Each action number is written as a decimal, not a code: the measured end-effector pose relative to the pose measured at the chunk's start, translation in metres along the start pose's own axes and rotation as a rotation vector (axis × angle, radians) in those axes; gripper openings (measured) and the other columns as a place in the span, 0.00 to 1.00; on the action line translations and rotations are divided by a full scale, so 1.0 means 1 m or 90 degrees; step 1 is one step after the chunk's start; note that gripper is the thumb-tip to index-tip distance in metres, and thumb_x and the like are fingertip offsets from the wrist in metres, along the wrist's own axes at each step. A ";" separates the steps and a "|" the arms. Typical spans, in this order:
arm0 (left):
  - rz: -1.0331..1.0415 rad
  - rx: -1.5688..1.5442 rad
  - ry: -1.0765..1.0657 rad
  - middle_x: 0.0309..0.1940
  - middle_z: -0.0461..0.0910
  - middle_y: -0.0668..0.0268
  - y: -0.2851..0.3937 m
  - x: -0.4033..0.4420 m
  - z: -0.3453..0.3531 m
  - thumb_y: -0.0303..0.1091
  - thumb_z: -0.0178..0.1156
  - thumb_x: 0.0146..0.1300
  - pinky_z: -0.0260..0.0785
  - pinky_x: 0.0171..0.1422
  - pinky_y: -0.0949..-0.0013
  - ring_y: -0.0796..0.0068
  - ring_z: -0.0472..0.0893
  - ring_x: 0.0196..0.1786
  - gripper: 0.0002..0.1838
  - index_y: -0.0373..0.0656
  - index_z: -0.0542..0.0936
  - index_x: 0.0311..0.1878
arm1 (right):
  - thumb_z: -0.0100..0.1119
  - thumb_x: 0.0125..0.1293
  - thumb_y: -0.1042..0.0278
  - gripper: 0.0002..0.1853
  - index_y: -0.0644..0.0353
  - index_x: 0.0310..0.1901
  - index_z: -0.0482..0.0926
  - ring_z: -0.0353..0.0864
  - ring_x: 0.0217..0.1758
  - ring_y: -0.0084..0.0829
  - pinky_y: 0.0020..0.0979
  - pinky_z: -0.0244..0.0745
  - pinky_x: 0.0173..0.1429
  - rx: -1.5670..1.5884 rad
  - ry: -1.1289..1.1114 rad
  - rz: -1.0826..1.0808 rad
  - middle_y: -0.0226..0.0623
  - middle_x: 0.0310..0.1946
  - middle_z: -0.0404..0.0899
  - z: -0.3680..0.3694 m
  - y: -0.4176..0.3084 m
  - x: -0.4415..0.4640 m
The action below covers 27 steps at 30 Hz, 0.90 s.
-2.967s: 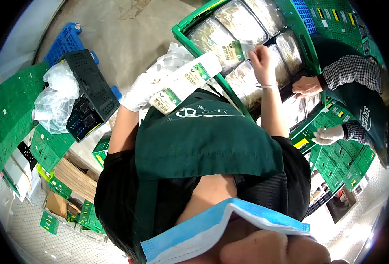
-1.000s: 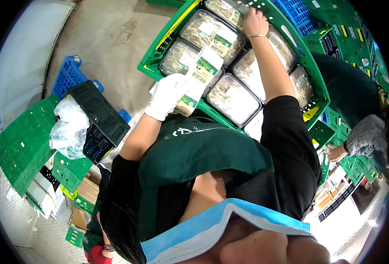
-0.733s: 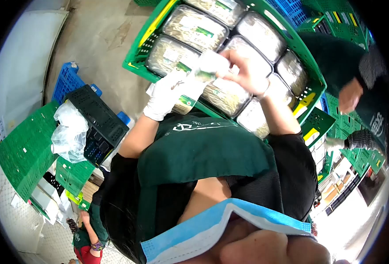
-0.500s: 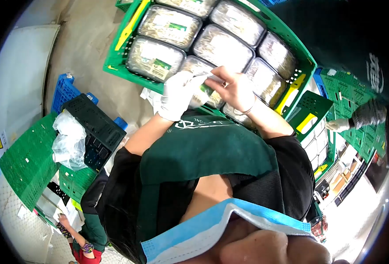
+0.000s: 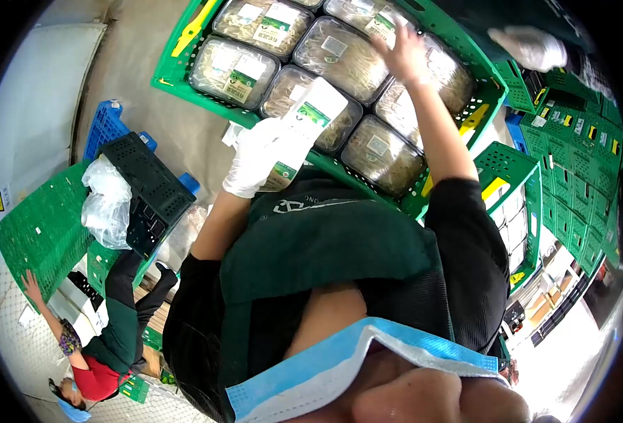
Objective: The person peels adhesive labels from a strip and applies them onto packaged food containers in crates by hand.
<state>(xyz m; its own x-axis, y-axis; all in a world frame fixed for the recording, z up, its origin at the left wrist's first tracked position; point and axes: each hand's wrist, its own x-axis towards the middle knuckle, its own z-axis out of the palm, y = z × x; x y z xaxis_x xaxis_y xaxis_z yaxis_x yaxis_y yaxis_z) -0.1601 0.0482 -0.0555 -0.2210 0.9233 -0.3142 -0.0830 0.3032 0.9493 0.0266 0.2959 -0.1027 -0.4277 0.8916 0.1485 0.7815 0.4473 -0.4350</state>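
Note:
My left hand [image 5: 255, 156], in a white glove, is closed on a strip of printed labels [image 5: 314, 113] with green and white print; its lower end hangs below the fingers. My bare right hand [image 5: 404, 58] has its fingers spread over a clear-lidded food tray [image 5: 369, 17] at the back of the green crate [image 5: 165, 69]. A label lies under or beside those fingertips; contact is hard to tell. Several similar trays, such as the middle one [image 5: 343, 60], hold pale, stringy food. The left trays [image 5: 235, 70] carry green-and-white labels.
Another green crate [image 5: 512, 169] with packed trays stands at right, near stacked green crates [image 5: 572, 155]. A co-worker's gloved hand [image 5: 534, 48] is at upper right. At left are a black crate [image 5: 149, 190] and a plastic bag [image 5: 107, 204]; another person [image 5: 107, 345] is at lower left.
My right hand has left the label strip at my left hand and moved up and right over the trays, its fingers spreading. The co-worker's gloved hand has moved upward.

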 end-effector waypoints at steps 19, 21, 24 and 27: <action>-0.021 0.010 0.058 0.30 0.75 0.65 -0.038 -0.053 -0.017 0.22 0.54 0.51 0.68 0.38 0.77 0.79 0.75 0.35 0.07 0.34 0.75 0.35 | 0.50 0.53 0.55 0.19 0.59 0.42 0.67 0.72 0.42 0.47 0.41 0.67 0.46 -0.144 -0.016 -0.100 0.48 0.38 0.73 0.028 0.005 -0.028; 0.013 0.033 0.078 0.30 0.75 0.66 -0.045 -0.058 -0.020 0.24 0.55 0.50 0.67 0.37 0.77 0.78 0.74 0.33 0.07 0.35 0.76 0.35 | 0.50 0.52 0.52 0.22 0.59 0.43 0.67 0.71 0.44 0.47 0.43 0.66 0.47 -0.232 -0.025 -0.037 0.48 0.41 0.71 0.040 0.007 -0.032; 0.142 0.028 -0.001 0.32 0.75 0.66 -0.028 -0.067 -0.018 0.27 0.54 0.53 0.67 0.40 0.75 0.79 0.74 0.35 0.11 0.35 0.74 0.41 | 0.54 0.52 0.51 0.33 0.57 0.58 0.58 0.69 0.47 0.46 0.39 0.64 0.51 -0.167 0.042 -0.077 0.52 0.43 0.70 0.007 -0.009 -0.060; 0.134 -0.229 -0.116 0.41 0.73 0.63 -0.045 -0.063 -0.005 0.30 0.57 0.52 0.67 0.45 0.71 0.75 0.74 0.41 0.22 0.34 0.66 0.51 | 0.56 0.54 0.56 0.28 0.67 0.52 0.64 0.68 0.47 0.25 0.27 0.62 0.52 0.559 -0.391 0.105 0.38 0.43 0.71 -0.044 -0.086 -0.111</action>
<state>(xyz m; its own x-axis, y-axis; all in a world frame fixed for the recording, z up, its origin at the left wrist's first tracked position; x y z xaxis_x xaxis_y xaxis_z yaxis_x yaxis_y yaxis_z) -0.1468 -0.0248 -0.0789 -0.0978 0.9922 -0.0767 -0.3935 0.0323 0.9188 0.0267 0.1620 -0.0428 -0.6922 0.6395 -0.3345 0.3570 -0.0994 -0.9288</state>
